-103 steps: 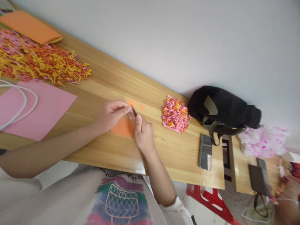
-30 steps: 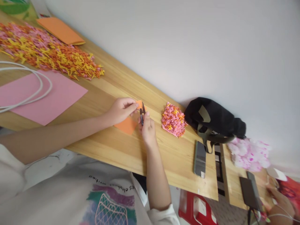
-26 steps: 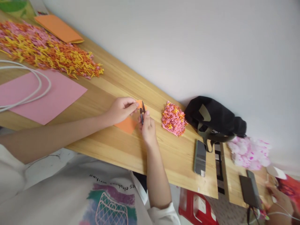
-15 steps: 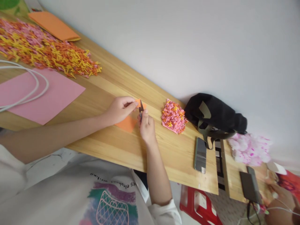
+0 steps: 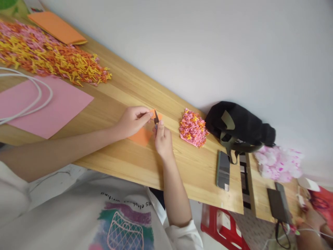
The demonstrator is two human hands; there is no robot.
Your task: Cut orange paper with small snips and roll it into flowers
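My left hand [image 5: 133, 119] pinches a small orange paper piece [image 5: 154, 113] just above the wooden table [image 5: 125, 163]. My right hand [image 5: 162, 140] is closed around small dark scissors [image 5: 156, 120], whose blades meet the edge of that paper piece. Under both hands a larger orange paper scrap [image 5: 140, 136] lies flat on the wood.
A small heap of pink and orange paper bits [image 5: 192, 127] lies right of my hands, then a black bag [image 5: 239, 128] and a phone [image 5: 223, 170]. A pink sheet [image 5: 54, 107] with white rings, a long pile of paper bits [image 5: 52, 59] and orange paper [image 5: 56, 27] are left.
My hands have stayed in place over the orange scrap; the scissors blades have closed in on the small orange piece. The view has shifted slightly.
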